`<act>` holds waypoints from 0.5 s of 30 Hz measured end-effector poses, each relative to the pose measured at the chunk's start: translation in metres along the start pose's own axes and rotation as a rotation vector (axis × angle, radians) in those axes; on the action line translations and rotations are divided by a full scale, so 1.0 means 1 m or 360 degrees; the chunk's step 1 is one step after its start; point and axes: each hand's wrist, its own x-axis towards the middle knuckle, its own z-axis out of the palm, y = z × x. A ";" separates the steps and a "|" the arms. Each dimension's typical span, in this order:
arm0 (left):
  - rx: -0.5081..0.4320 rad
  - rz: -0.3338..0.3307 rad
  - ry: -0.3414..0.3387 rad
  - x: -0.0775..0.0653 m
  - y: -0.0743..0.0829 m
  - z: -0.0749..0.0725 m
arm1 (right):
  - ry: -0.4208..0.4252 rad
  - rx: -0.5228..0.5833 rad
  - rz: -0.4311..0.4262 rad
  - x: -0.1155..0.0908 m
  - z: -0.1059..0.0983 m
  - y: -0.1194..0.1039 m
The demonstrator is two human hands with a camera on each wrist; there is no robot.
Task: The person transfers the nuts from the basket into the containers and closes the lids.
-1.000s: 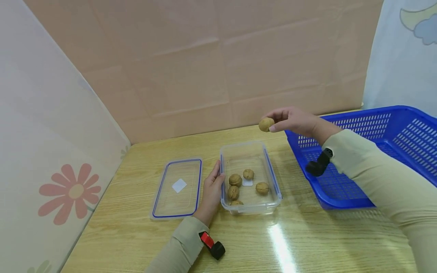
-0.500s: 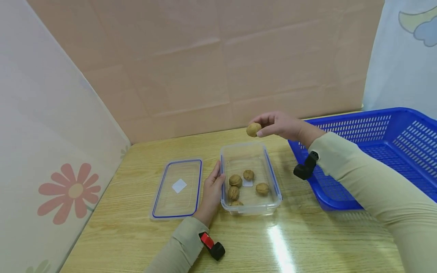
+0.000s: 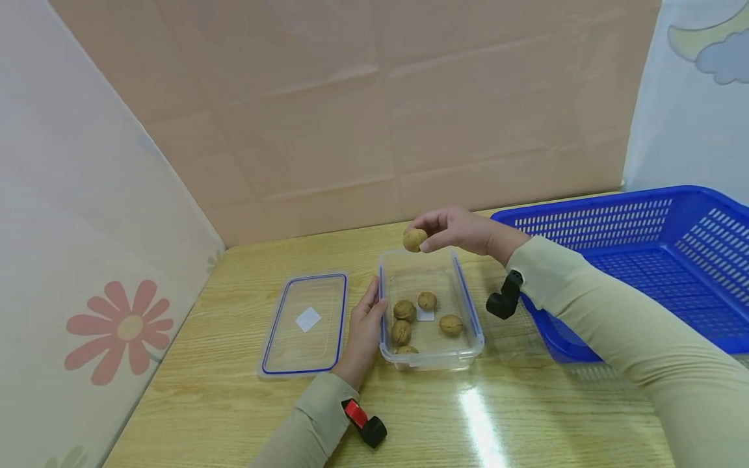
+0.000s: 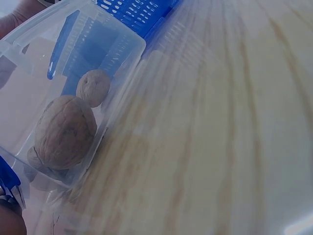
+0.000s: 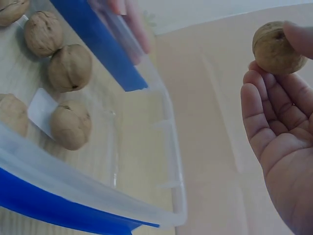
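Note:
A clear plastic food container (image 3: 466, 296) with blue-edged long sides stands uncovered on the table. Several walnuts (image 3: 450, 325) lie in its nearer half; the right wrist view shows some of them beside a white label (image 5: 43, 111). My left hand (image 3: 363, 331) rests along the container's left wall, fingers fairly straight, thumb at the rim. Above the container's far end, my right hand (image 3: 459, 231) pinches one walnut (image 3: 415, 240) between thumb and fingertips. That walnut (image 5: 278, 49) also shows in the right wrist view, clear of the rim.
Left of the container, its clear lid (image 3: 301, 354) with a blue seal lies flat, a white label on it. A large blue plastic basket (image 3: 591, 221) stands at the right, partly behind my right sleeve. A paper-covered wall (image 3: 328, 130) rises behind the wooden table (image 3: 210, 396).
My right hand has moved left and down with the walnut, from beside the basket to over the container's far end. The left hand and container have stayed in place.

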 end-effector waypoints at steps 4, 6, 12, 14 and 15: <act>-0.0003 -0.0002 -0.0004 -0.001 0.000 0.000 | -0.0048 -0.0023 0.0054 0.002 0.006 0.003; 0.0001 -0.0003 -0.0005 -0.001 0.001 0.000 | -0.0075 -0.0041 0.0080 0.003 0.008 0.005; 0.0010 -0.0002 -0.0006 -0.001 0.002 0.000 | -0.0131 -0.0123 0.0169 0.007 0.012 0.011; 0.0023 -0.0010 -0.0004 -0.001 0.002 -0.001 | -0.0136 -0.0140 0.0190 0.008 0.013 0.012; 0.0028 -0.0008 -0.0002 -0.001 0.002 -0.001 | -0.0135 -0.0146 0.0195 0.009 0.013 0.013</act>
